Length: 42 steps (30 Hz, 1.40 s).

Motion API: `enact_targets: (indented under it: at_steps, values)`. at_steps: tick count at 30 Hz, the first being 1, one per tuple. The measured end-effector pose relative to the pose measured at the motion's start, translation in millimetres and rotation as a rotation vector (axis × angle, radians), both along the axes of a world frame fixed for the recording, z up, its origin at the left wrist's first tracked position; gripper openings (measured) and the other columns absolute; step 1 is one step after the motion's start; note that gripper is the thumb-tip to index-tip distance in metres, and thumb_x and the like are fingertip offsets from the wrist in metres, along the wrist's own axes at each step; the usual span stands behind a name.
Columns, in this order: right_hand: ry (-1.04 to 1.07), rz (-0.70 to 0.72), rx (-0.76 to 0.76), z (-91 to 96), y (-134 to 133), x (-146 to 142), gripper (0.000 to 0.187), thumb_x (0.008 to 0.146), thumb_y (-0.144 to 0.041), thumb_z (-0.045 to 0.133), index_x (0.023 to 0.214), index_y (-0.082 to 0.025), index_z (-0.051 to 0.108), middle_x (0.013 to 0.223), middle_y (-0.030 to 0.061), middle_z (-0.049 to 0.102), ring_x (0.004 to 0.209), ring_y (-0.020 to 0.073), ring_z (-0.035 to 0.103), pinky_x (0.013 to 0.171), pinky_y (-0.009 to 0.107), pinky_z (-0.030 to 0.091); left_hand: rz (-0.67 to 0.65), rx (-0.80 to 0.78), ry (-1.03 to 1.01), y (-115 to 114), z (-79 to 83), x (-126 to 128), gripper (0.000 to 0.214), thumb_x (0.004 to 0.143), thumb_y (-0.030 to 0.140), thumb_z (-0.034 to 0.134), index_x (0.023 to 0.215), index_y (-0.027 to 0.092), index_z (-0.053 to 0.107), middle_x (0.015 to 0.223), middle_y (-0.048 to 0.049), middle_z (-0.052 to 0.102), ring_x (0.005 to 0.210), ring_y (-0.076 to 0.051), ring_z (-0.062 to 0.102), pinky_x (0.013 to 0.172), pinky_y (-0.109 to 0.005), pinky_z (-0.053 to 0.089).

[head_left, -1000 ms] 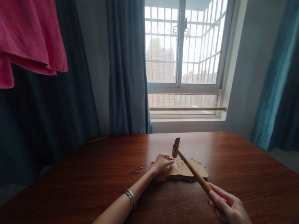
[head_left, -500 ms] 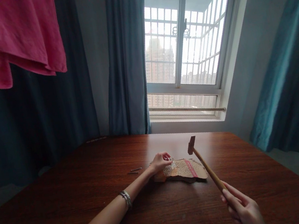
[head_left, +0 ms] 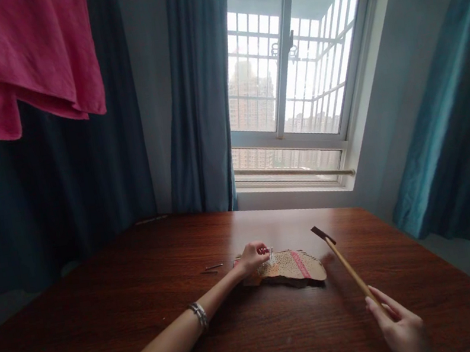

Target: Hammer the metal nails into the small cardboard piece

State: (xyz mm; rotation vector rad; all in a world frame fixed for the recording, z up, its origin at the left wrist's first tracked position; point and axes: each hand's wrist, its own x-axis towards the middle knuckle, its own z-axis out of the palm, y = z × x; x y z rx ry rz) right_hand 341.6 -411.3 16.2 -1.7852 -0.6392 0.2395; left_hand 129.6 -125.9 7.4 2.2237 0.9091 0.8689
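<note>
My right hand is wrapped round the lower end of a hammer's wooden handle. The hammer slants up and away to the left, its dark head raised over the table, to the right of the cardboard. My left hand rests at the left part of the cardboard piece, with fingertips pinched on a thin, shiny nail that stands upright there. The cardboard is torn along its front edge, is dotted with many small marks and has a pink stripe. A bracelet circles my left wrist.
Loose nails lie on the brown wooden table, left of my left hand. Behind the table are a window and blue curtains. A pink cloth hangs at the upper left.
My right hand has moved right and slightly down with the hammer, and the hammer's head has turned and dropped a little. My left hand stays nearly in place at the cardboard.
</note>
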Motion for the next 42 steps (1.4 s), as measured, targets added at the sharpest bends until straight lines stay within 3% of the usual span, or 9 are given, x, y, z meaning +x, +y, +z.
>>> enact_targets:
  at_steps: [7,19,26,31,37,42]
  values:
    - [-0.138,-0.046,-0.173,-10.5,1.4,13.8,0.051,0.063,-0.052,0.059,0.1,-0.017,0.066,0.091,0.0103,0.069,0.085,0.0287,0.061,0.074,0.034,0.045,-0.001,0.024,0.017,1.0,-0.7,0.1,0.024,0.065,0.03,0.056,0.075,0.012,0.067,0.065,-0.0024,0.062,0.06,-0.012,0.053,0.054,-0.019,0.036]
    - [-0.321,0.032,-0.348,-21.4,3.9,19.7,0.045,0.071,-0.049,0.05,0.104,-0.023,0.063,0.096,0.0075,0.068,0.084,0.0282,0.062,0.073,0.035,0.047,0.005,0.023,0.021,2.7,-4.6,0.1,0.023,0.065,0.029,0.055,0.073,0.011,0.067,0.062,-0.0014,0.06,0.058,-0.011,0.051,0.051,-0.018,0.033]
    - [-0.527,0.061,-0.41,-34.4,3.2,28.1,0.043,0.076,-0.047,0.043,0.108,-0.023,0.06,0.09,0.008,0.069,0.078,0.0263,0.064,0.067,0.034,0.05,-0.021,-0.002,-0.002,1.2,-4.2,-1.9,0.024,0.066,0.03,0.056,0.075,0.011,0.067,0.064,-0.002,0.062,0.06,-0.012,0.053,0.052,-0.019,0.035]
    - [-0.705,0.078,-0.335,-46.7,2.3,33.9,0.04,0.078,-0.043,0.043,0.107,-0.02,0.06,0.087,0.0097,0.067,0.079,0.0237,0.063,0.068,0.032,0.051,-0.03,0.002,0.004,1.7,-2.3,-6.9,0.027,0.065,0.032,0.06,0.083,0.012,0.066,0.071,-0.0032,0.064,0.066,-0.014,0.056,0.058,-0.021,0.039]
    - [-0.833,0.055,-0.309,-56.7,3.8,38.4,0.039,0.077,-0.043,0.045,0.104,-0.02,0.062,0.08,0.0108,0.066,0.074,0.024,0.062,0.064,0.033,0.051,-0.104,0.027,-0.038,14.5,19.3,-32.0,0.036,0.068,0.04,0.058,0.091,0.013,0.065,0.08,-0.0059,0.065,0.076,-0.016,0.058,0.067,-0.023,0.043]
    - [-0.869,0.082,-0.28,-61.4,3.5,41.1,0.039,0.078,-0.043,0.045,0.103,-0.019,0.061,0.085,0.0108,0.066,0.078,0.0245,0.061,0.067,0.034,0.051,-0.008,0.057,0.032,44.7,41.6,-81.3,0.033,0.071,0.037,0.05,0.083,0.011,0.067,0.078,-0.007,0.066,0.072,-0.016,0.058,0.065,-0.025,0.042]
